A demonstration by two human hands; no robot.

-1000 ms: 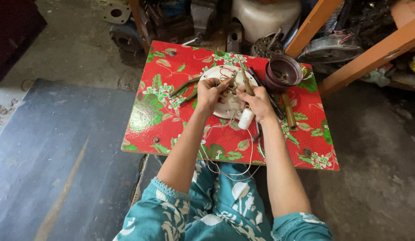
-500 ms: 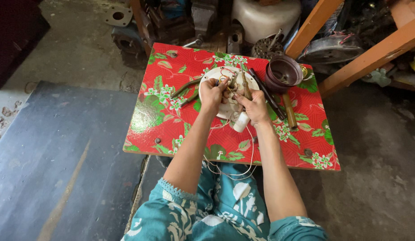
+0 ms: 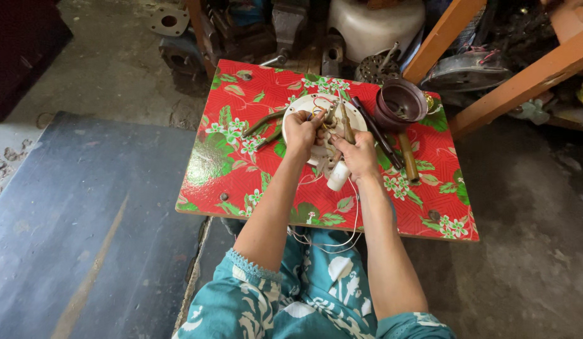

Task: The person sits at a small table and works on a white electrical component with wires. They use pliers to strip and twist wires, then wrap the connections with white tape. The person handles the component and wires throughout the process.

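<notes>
L hand (image 3: pixel 301 130) pinches wires over white round housing (image 3: pixel 304 103), frame center; R hand (image 3: pixel 356 152) grips screwdriver (image 3: pixel 346 122), steadying work.

Seen from above: a low table (image 3: pixel 241 169) under a red floral cloth. At centre, a white round housing (image 3: pixel 304 103) with coloured wires, left hand (image 3: pixel 301 130) gripping its near edge, right hand (image 3: pixel 357 156) just beside, closed around a brown-handled tool (image 3: pixel 347 122). Below the right hand, a white cylinder (image 3: pixel 337 177) trailing thin white wires (image 3: pixel 351 235). At two o'clock, a dark brown bowl (image 3: pixel 401 100); beside it, two long tools (image 3: pixel 392 147). At ten o'clock, pliers (image 3: pixel 263 129).
</notes>
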